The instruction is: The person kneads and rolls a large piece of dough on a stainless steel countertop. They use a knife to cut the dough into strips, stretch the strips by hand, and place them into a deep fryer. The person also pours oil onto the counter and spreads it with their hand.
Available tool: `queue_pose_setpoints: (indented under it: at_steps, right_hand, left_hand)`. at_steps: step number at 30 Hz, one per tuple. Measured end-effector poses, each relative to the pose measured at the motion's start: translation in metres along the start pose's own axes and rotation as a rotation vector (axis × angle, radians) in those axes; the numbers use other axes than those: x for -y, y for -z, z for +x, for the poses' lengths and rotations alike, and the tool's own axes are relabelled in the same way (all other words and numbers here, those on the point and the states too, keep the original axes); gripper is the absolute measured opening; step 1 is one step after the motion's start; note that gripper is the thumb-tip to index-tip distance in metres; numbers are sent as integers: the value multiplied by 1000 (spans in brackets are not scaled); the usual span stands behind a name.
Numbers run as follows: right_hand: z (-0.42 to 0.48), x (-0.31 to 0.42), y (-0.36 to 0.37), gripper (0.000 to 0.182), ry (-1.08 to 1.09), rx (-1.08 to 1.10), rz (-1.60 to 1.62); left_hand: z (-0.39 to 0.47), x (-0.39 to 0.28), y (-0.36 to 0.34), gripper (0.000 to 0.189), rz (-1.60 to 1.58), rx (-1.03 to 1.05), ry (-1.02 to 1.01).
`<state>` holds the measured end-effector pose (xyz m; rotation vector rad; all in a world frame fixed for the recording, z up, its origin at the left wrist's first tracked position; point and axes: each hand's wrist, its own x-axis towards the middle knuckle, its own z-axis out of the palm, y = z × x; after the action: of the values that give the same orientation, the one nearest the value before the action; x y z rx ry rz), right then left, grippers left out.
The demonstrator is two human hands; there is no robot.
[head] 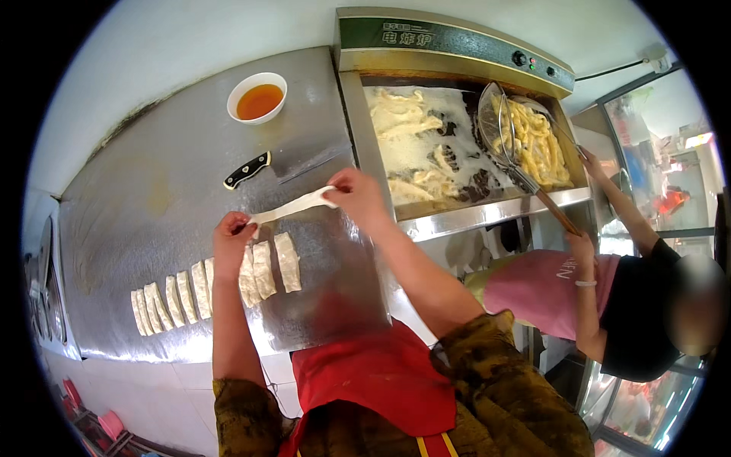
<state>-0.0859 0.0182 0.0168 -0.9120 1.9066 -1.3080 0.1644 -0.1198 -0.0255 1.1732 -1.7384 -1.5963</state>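
Note:
A pale strip of dough (292, 207) is stretched between my two hands, above the metal worktop (188, 240). My left hand (233, 237) pinches its left end, and my right hand (355, 197) grips the other end close to the fryer. Below the strip, a row of cut dough pieces (287, 261) lies on the worktop, the ones at the left being narrower. My left hand and forearm hide part of that row. Behind the strip rests a knife with a black handle (247, 170), its broad blade flat on the metal.
A white bowl of orange-brown liquid (260, 100) stands at the back. To the right, an electric fryer (437, 231) holds foaming oil with dough sticks (405, 114) in it. A co-worker (548, 291) holds a wire strainer (492, 123) by its wooden handle, over fried dough (539, 145).

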Motion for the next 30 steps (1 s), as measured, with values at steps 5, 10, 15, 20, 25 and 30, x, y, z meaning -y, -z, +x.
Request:
queue_pose_setpoints:
  at_steps: [5, 10, 15, 20, 25, 30]
  right_hand:
    - [-18, -4, 144, 29, 24, -288, 88]
    - [-29, -58, 218, 20, -49, -356, -449]
    - [-40, -154, 256, 9, -53, -299, -874]
    - [-44, -84, 183, 8, 394, -396, -1166]
    - [-48, -41, 46, 18, 286, 49, -431]
    - [-25, -32, -81, 24, 304, 288, -416]
  left_hand:
    - [-17, -76, -131, 21, -227, 62, -166]
    - [-26, -90, -232, 16, 274, 78, -226]
    - [-30, -49, -298, 16, 794, 244, -624]
    - [-84, -45, -243, 29, 573, 87, -675]
    - [-135, -28, -140, 34, 675, -434, -322]
    - [-141, 10, -97, 59, 846, -648, -100]
